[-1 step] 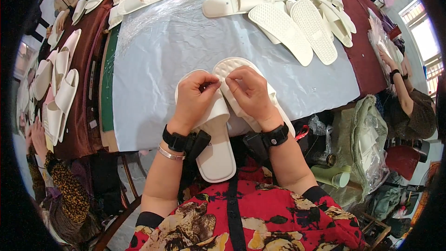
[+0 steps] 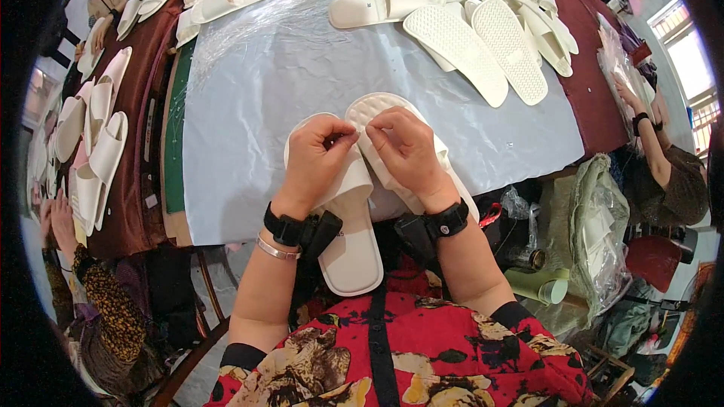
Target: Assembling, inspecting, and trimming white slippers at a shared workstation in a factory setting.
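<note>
A pair of white slide slippers lies side by side at the near edge of the table, toes slightly crossed at the far end. My left hand is closed in a pinch above the strap of the left slipper, whose heel juts past the edge toward me. Facing it, my right hand pinches too, over the right slipper with its bumpy footbed. The fingertips of both hands nearly meet between the two slippers. Whatever they pinch is too small to make out.
Pale sheeting covers the table. A heap of white slippers lies at the far right, another slipper at the far left. More slippers line a brown-covered table on the left. Co-workers sit left and right. A green roll is below right.
</note>
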Motion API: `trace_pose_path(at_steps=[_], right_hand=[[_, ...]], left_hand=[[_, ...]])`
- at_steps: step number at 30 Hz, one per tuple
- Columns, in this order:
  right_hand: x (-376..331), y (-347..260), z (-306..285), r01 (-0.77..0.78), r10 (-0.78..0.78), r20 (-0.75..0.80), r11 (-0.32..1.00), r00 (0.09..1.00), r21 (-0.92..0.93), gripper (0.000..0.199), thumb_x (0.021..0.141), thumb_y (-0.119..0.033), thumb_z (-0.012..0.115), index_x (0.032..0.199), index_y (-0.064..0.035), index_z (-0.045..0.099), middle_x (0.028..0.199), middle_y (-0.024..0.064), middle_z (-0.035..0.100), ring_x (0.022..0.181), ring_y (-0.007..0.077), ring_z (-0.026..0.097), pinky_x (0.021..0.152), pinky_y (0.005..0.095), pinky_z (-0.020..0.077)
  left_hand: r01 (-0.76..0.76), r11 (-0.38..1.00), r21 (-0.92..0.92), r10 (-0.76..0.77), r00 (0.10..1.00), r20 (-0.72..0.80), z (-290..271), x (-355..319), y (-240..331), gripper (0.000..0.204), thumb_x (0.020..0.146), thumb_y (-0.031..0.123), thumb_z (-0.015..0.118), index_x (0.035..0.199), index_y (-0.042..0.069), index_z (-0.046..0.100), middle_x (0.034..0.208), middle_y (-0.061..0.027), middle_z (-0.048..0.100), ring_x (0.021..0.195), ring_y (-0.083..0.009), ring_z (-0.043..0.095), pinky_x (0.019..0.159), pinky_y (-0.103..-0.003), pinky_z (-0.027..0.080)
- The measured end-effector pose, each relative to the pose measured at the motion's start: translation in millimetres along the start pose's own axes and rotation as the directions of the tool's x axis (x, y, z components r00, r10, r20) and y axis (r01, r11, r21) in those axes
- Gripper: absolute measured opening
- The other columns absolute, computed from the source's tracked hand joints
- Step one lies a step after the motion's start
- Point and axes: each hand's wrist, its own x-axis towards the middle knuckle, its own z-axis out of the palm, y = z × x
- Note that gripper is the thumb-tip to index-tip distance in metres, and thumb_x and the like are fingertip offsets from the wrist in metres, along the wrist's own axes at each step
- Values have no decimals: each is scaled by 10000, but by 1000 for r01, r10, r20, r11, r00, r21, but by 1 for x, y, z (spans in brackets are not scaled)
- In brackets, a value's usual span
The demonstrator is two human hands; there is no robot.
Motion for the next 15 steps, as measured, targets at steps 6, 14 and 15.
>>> trace_pose_path(at_steps=[6,14,15], right_hand=[[0,-1,-1,-44,47,56,998,997,-43,59,775,-30,659,794,-2,611,742,127,601,689,285,588,613,347,473],[2,1,1,27,-22,62,995,998,-93,75,756,-49,673,773,-12,610,728,128,602,694,303,579,629,366,469],[2,1,1,40,-34,64,994,997,-99,77,750,-49,674,771,-14,609,730,127,603,697,305,579,631,369,468]], left_hand=[[-33,999,27,33,999,-17,1,1,1,56,772,-6,661,828,-14,657,754,-68,626,659,-114,583,605,-242,474],[-56,998,26,56,998,8,2,1,3,51,786,8,666,830,-17,655,742,-62,621,654,-106,584,590,-231,464],[-56,998,26,56,998,7,2,1,3,51,786,8,666,830,-17,655,742,-62,621,654,-106,584,590,-231,464]])
